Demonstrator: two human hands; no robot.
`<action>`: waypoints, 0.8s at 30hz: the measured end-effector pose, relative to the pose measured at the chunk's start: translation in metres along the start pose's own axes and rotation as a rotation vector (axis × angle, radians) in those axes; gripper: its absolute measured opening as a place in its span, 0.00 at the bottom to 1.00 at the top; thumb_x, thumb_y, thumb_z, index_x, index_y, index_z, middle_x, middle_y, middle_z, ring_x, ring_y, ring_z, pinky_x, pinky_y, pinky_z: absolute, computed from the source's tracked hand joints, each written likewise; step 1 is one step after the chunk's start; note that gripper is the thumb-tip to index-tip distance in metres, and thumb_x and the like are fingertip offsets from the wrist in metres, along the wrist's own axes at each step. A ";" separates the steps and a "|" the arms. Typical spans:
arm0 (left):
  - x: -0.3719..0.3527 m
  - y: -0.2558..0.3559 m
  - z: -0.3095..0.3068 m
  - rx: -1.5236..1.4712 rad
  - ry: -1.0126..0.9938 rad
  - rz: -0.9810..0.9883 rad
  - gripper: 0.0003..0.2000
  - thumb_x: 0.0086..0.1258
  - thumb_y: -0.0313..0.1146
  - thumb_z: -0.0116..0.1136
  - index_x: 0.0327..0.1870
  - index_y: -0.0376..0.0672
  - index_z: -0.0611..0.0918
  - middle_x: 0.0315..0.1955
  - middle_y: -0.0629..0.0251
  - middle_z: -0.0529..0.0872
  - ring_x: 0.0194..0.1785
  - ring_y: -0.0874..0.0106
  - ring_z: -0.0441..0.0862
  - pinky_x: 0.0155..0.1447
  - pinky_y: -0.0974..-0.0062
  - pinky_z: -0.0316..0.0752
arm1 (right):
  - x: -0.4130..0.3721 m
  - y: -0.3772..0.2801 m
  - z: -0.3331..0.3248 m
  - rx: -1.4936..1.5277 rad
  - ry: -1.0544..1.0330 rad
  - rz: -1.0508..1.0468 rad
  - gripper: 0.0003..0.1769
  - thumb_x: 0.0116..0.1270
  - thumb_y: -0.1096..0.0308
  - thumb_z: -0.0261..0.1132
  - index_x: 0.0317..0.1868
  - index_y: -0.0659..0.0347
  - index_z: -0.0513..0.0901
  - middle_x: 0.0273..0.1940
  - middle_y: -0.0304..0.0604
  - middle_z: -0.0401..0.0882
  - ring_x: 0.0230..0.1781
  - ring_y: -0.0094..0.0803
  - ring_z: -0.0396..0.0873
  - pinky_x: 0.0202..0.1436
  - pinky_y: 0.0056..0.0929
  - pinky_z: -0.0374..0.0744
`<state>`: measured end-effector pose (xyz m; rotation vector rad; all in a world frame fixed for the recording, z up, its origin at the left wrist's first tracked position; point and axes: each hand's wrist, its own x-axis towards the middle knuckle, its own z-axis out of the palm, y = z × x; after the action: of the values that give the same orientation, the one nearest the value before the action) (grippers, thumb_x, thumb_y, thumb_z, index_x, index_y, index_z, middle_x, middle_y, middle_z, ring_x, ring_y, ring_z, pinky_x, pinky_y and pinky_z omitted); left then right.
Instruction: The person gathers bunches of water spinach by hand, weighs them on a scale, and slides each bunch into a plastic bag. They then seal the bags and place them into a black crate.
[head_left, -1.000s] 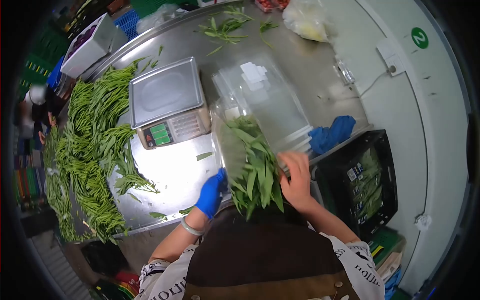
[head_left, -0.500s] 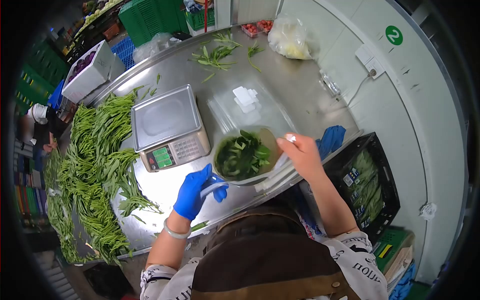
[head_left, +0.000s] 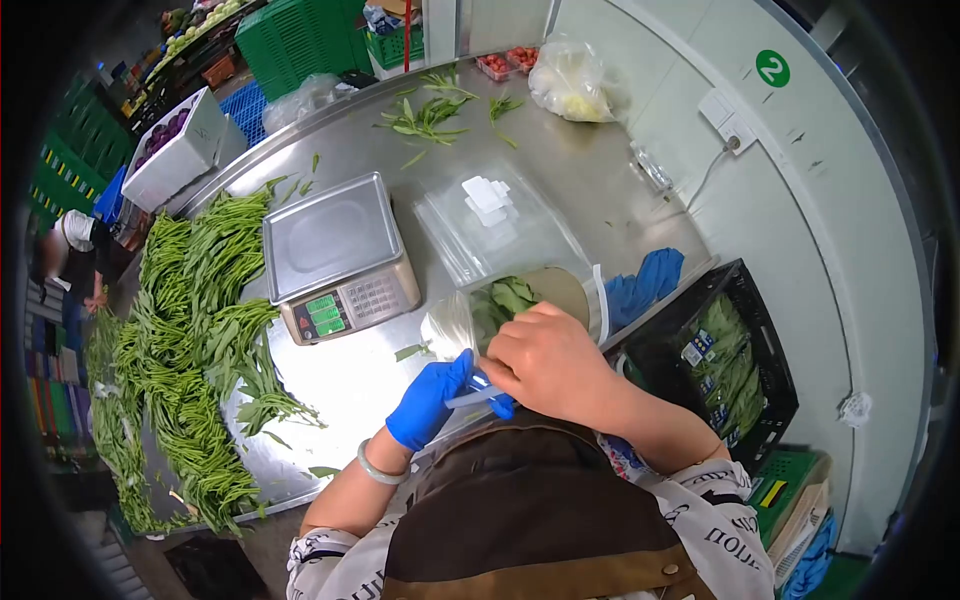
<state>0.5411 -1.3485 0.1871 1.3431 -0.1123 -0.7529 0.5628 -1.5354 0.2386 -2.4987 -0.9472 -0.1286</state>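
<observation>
My left hand [head_left: 432, 402], in a blue glove, is closed on the near edge of a clear plastic bag [head_left: 452, 325] of leafy greens. A white tape strip lies along its fingers. My right hand [head_left: 550, 362], bare, is closed over the bag beside the glove, its fingertips partly hidden. Green leaves [head_left: 508, 300] show through the bag beyond my hands. Left of the bag stands a digital scale [head_left: 335, 238] with a bare metal tray. Flat clear bags with white labels [head_left: 487, 200] lie behind it.
Long heaps of leafy stems [head_left: 185, 370] cover the table's left side. A black crate [head_left: 735, 360] of bagged greens is at the right, near a blue glove [head_left: 645, 288]. A knotted bag [head_left: 570, 85] and red fruit packs [head_left: 507, 62] sit at the back. A person [head_left: 85, 245] is at far left.
My right hand has come from the bag's far right side in to beside my left. My left hand has shifted right. The bag's open mouth is gathered and bunched.
</observation>
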 end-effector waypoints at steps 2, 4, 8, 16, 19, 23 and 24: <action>0.005 -0.016 0.000 0.051 0.031 0.063 0.27 0.79 0.48 0.34 0.39 0.36 0.85 0.33 0.64 0.86 0.40 0.75 0.78 0.54 0.75 0.71 | 0.006 -0.002 -0.002 0.042 -0.079 0.026 0.10 0.54 0.65 0.67 0.23 0.60 0.78 0.24 0.42 0.77 0.32 0.39 0.77 0.44 0.38 0.73; 0.007 -0.015 -0.003 0.069 -0.043 0.163 0.26 0.79 0.47 0.36 0.38 0.36 0.84 0.31 0.63 0.86 0.39 0.74 0.79 0.53 0.75 0.72 | 0.012 -0.003 -0.001 0.025 -0.191 0.057 0.09 0.55 0.66 0.66 0.23 0.61 0.78 0.24 0.43 0.77 0.31 0.40 0.78 0.44 0.38 0.73; 0.016 -0.036 -0.005 -0.176 0.102 0.076 0.31 0.79 0.52 0.30 0.36 0.36 0.84 0.32 0.60 0.86 0.42 0.72 0.80 0.56 0.73 0.71 | 0.009 -0.002 -0.002 -0.041 -0.144 -0.079 0.07 0.53 0.66 0.64 0.22 0.59 0.79 0.24 0.43 0.78 0.31 0.40 0.78 0.42 0.39 0.74; 0.004 -0.028 -0.023 -0.442 -0.142 0.116 0.32 0.78 0.53 0.32 0.39 0.29 0.82 0.33 0.50 0.86 0.46 0.59 0.83 0.61 0.65 0.71 | -0.056 -0.035 -0.225 0.152 1.464 -0.227 0.09 0.69 0.72 0.56 0.44 0.68 0.77 0.45 0.49 0.80 0.43 0.33 0.78 0.50 0.28 0.76; -0.003 -0.027 -0.024 -0.374 -0.146 0.138 0.31 0.78 0.52 0.33 0.40 0.29 0.82 0.34 0.50 0.86 0.46 0.61 0.83 0.61 0.66 0.71 | -0.068 0.009 -0.173 -0.302 1.396 0.060 0.08 0.71 0.73 0.55 0.47 0.67 0.75 0.43 0.48 0.80 0.42 0.27 0.78 0.49 0.23 0.77; -0.013 -0.030 -0.022 -0.389 -0.141 0.094 0.31 0.78 0.51 0.33 0.39 0.29 0.82 0.34 0.53 0.87 0.46 0.63 0.83 0.61 0.67 0.70 | -0.044 0.062 -0.070 -0.278 0.654 0.238 0.09 0.61 0.77 0.61 0.43 0.63 0.81 0.45 0.45 0.80 0.47 0.41 0.77 0.57 0.33 0.72; -0.017 -0.032 -0.021 -0.361 -0.131 0.092 0.30 0.78 0.51 0.33 0.39 0.29 0.82 0.34 0.53 0.87 0.46 0.63 0.83 0.61 0.68 0.70 | -0.043 0.080 -0.058 -0.345 0.336 0.164 0.11 0.59 0.76 0.62 0.43 0.63 0.80 0.49 0.47 0.79 0.52 0.44 0.75 0.59 0.36 0.71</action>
<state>0.5245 -1.3228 0.1584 0.9398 -0.1339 -0.7428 0.5869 -1.6399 0.2485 -2.7293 -0.6198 -0.6870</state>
